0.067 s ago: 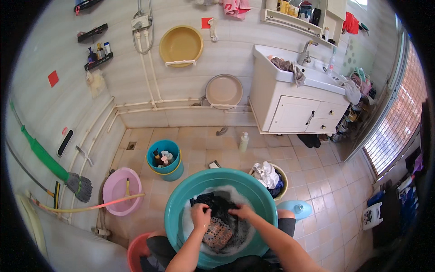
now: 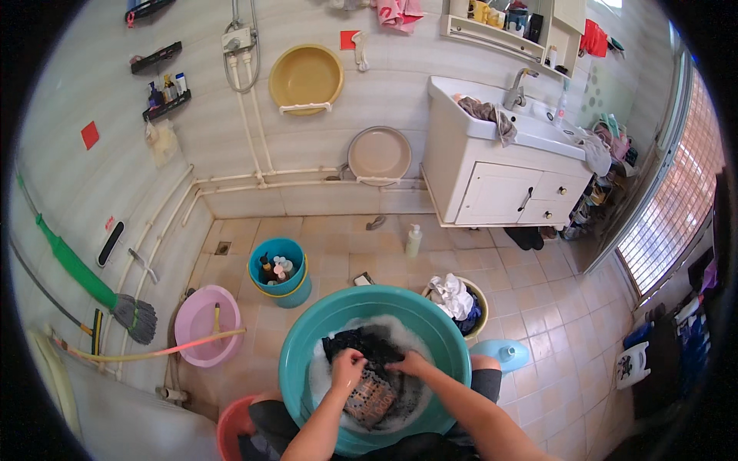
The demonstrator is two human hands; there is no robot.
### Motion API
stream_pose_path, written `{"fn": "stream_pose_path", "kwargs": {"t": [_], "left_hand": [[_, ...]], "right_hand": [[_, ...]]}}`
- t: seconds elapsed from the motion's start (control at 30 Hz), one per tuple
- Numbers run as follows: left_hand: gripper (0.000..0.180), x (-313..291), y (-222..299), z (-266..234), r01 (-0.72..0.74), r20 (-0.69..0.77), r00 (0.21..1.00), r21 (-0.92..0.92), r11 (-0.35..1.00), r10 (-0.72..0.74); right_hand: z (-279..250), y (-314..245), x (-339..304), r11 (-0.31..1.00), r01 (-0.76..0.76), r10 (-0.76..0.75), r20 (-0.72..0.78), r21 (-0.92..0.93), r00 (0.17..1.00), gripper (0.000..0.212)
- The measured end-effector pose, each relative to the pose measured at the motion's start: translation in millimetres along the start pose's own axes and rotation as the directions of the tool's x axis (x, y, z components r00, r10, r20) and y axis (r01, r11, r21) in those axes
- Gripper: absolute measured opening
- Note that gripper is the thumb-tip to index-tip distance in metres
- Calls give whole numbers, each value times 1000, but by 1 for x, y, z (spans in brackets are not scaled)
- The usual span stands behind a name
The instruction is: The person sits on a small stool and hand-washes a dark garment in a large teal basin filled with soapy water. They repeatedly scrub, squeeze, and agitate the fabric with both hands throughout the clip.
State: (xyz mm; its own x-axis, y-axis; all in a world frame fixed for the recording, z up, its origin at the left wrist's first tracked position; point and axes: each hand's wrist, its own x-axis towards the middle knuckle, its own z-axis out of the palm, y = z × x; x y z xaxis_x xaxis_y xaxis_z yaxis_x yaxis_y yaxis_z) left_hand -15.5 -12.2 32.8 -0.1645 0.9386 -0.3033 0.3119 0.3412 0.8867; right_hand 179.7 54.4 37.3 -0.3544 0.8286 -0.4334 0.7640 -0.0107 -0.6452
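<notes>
A large teal basin (image 2: 307, 326) stands between my knees, with soapy, foamy water inside. In it lies a wet black garment (image 2: 371, 397) with a patterned, light-coloured print on its nearer part. My left hand (image 2: 348, 367) is closed in a pinch on the cloth, at the upper left of the print. To its right, my right hand (image 2: 413, 364) has its fingers bent onto the dark fabric and grips it near the foam. The garment's lower folds are hidden in the suds.
A blue bucket (image 2: 294, 296) of bottles and a pink basin (image 2: 192, 349) with a hose (image 2: 154, 352) across it stand left. Right of the teal basin are a laundry-filled tub (image 2: 482, 319) and a light-blue jug (image 2: 511, 355). A pump bottle (image 2: 413, 242) stands ahead, before the sink cabinet (image 2: 492, 188).
My left hand has shifted slightly right and toward me over the garment. My right hand has dipped a little lower. The cloth between them has bunched slightly.
</notes>
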Motion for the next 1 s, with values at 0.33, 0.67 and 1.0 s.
{"fn": "stream_pose_path", "kwargs": {"t": [0.33,0.67,1.0], "left_hand": [[69,-29,49,-1,-465,38,852,511,723,521],[17,-13,50,2,-426,19,903,-108,898,430],[31,-32,86,-51,-157,104,981,-46,987,161]], "right_hand": [[-14,-33,-20,848,318,-378,64,424,924,40],[-31,-23,-34,928,205,-82,368,-311,926,55],[-29,28,-25,951,293,-308,291,97,906,41]]}}
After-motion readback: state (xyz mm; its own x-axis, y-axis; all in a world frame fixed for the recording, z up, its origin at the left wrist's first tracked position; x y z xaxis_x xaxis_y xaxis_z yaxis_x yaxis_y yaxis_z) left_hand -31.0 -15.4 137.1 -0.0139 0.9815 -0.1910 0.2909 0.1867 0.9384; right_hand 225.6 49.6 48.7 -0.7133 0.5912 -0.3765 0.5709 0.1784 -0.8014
